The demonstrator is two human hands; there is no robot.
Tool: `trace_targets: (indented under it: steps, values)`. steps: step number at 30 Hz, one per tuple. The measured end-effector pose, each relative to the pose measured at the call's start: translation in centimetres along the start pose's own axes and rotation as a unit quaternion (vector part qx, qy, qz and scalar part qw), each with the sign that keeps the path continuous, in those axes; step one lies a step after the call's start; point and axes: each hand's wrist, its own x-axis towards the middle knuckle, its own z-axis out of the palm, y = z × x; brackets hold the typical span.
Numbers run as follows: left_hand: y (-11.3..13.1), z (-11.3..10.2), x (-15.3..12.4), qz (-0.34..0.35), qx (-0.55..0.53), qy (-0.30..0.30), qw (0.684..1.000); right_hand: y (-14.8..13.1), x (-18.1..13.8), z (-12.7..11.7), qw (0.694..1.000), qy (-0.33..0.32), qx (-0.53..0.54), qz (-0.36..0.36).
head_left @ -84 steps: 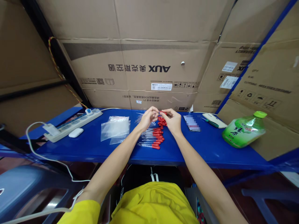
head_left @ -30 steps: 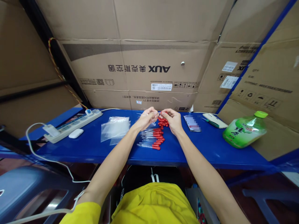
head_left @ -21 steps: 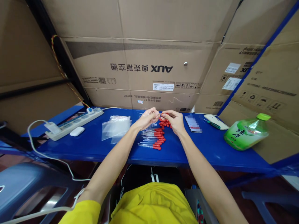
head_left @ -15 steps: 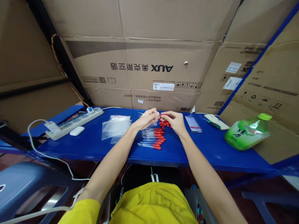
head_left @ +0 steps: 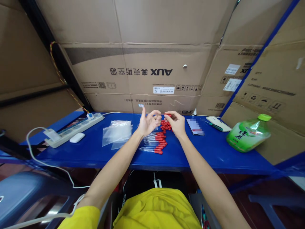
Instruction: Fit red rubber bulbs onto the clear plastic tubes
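Observation:
Between its thumb and fingers my right hand point(head_left: 177, 123) pinches the red bulb of a dropper point(head_left: 168, 115); the thin tube points left, behind the fingers of my left hand. My left hand point(head_left: 150, 122) is open, thumb raised and fingers loosely curled; whether it touches the tube I cannot tell. Below the hands, several droppers with red bulbs point(head_left: 159, 148) and clear tubes lie in a row, bulbs to the right. A pile of loose red rubber bulbs point(head_left: 166, 125) sits under my right hand. Some clear tubes beside my left hand are partly hidden by it.
Clear plastic bags point(head_left: 118, 132) lie on the blue table point(head_left: 190, 156) to the left, near a white case point(head_left: 77, 137) and a power strip point(head_left: 73, 129). A phone point(head_left: 195, 127), a green pen point(head_left: 215, 126) and a green tea bottle point(head_left: 247, 133) are on the right. Cardboard point(head_left: 143, 57) walls the back.
My left hand has opened from a pinch, its thumb now lifted and fingers apart. My right hand keeps its pinch near the same place. The view has shifted slightly.

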Motion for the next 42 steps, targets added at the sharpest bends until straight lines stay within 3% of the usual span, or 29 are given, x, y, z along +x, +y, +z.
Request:
trace_targets:
  steps: [6, 11, 20, 28, 34, 42]
  values:
    - [0.1, 0.8, -0.6, 0.003, 0.006, -0.01, 1.0, 0.5, -0.1, 0.3, 1.0, 0.019, -0.003, 0.007]
    - [-0.1, 0.3, -0.4, 0.015, 0.015, -0.021, 1.0, 0.6, -0.2, 0.6, 1.0, 0.006, 0.003, 0.01]
    - [0.4, -0.1, -0.4, 0.03, -0.024, 0.014, 0.999, 0.4, -0.2, 0.4, 0.996, -0.044, 0.05, 0.057]
    - [0.7, -1.0, -0.5, 0.021, -0.024, -0.016, 0.999, 0.7, -0.2, 0.4, 0.995, -0.043, 0.063, 0.061]
    - [0.8, -0.6, -0.4, 0.037, -0.065, 0.025, 0.997, 1.0, -0.4, 0.8, 0.993, -0.049, 0.078, 0.07]
    - [0.4, -0.8, -0.5, 0.035, -0.124, 0.002, 0.992, 0.7, -0.6, 1.1, 0.995, -0.039, 0.068, 0.064]
